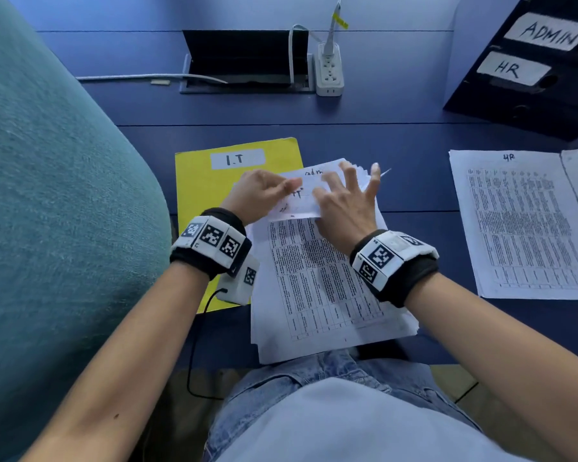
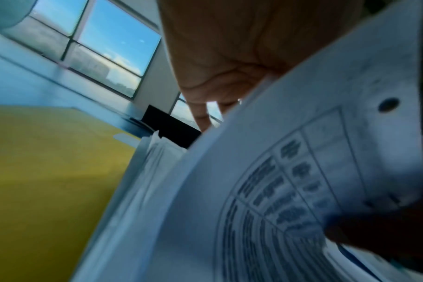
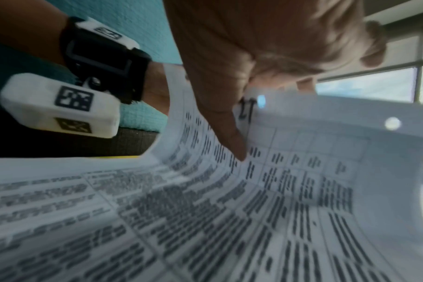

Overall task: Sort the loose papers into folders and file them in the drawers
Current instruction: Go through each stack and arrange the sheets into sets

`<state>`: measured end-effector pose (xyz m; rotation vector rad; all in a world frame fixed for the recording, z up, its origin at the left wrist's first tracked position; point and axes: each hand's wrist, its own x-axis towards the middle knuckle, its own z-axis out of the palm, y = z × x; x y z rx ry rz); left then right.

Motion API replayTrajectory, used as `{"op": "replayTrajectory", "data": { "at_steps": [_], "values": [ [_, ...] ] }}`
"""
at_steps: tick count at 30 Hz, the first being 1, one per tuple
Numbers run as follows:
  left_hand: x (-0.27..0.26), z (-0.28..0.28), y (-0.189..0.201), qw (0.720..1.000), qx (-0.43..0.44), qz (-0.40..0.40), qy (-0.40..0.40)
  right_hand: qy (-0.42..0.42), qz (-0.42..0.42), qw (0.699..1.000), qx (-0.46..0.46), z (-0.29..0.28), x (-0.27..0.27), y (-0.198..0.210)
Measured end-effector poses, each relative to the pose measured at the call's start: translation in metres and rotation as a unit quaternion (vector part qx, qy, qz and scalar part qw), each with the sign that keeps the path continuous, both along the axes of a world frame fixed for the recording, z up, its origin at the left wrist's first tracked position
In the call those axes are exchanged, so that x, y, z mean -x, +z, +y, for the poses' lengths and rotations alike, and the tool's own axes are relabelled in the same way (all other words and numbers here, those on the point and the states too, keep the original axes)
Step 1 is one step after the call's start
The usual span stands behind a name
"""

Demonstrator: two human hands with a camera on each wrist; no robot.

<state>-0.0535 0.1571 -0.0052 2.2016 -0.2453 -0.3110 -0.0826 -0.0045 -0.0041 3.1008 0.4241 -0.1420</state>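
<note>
**Top sheet lifted off paper stack**

The stack (image 1: 317, 288) is laid at the desk's (image 1: 397, 128) near edge, its left side overlapping the yellow IT folder (image 1: 201, 181). The top sheet's (image 1: 301, 198) far end is curled up and pinched by the left hand (image 1: 257, 191) between thumb and fingers. The right hand (image 1: 344, 201) is pressed on the same sheet, fingers spread. An HR sheet (image 1: 521, 225) is laid at the right edge. Drawers (image 1: 528, 68) labelled ADMIN and HR are set at the far right corner.
</note>
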Motion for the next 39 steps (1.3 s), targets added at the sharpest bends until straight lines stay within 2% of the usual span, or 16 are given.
{"op": "replayTrajectory", "data": {
  "at_steps": [2, 3, 6, 9, 18, 23, 30, 32, 35, 39],
  "values": [
    [-0.007, 0.001, -0.001, 0.998, 0.027, 0.03, 0.051, 0.003, 0.014, 0.999, 0.037, 0.001, 0.002, 0.008],
    [-0.01, 0.003, -0.004, 0.997, -0.008, 0.025, 0.067, 0.009, 0.017, 0.999, 0.045, 0.002, 0.004, 0.01],
    [-0.018, 0.007, -0.018, 0.976, -0.209, 0.002, 0.065, 0.041, 0.062, 0.997, 0.021, 0.005, 0.01, 0.012],
    [-0.017, 0.005, -0.025, 0.954, -0.298, 0.007, 0.031, 0.06, 0.115, 0.992, 0.0, 0.005, 0.014, 0.006],
    [-0.011, 0.003, -0.022, 0.956, -0.29, -0.033, 0.028, 0.065, 0.11, 0.991, -0.037, -0.001, 0.014, -0.01],
    [0.001, -0.002, -0.022, 0.95, -0.295, -0.084, 0.063, 0.071, 0.11, 0.991, -0.035, -0.003, 0.013, -0.013],
    [0.011, -0.002, -0.027, 0.94, -0.33, -0.074, 0.034, 0.073, 0.106, 0.991, -0.031, -0.002, 0.013, -0.013],
    [0.014, -0.001, -0.029, 0.944, -0.316, -0.082, 0.049, 0.073, 0.105, 0.991, -0.035, -0.002, 0.013, -0.013],
    [0.016, -0.002, -0.025, 0.958, -0.248, -0.111, 0.089, 0.07, 0.098, 0.992, -0.037, -0.002, 0.012, -0.014],
    [0.014, -0.003, -0.007, 0.975, -0.167, -0.073, 0.126, 0.075, 0.115, 0.99, -0.023, -0.002, 0.007, -0.008]
  ]
}}
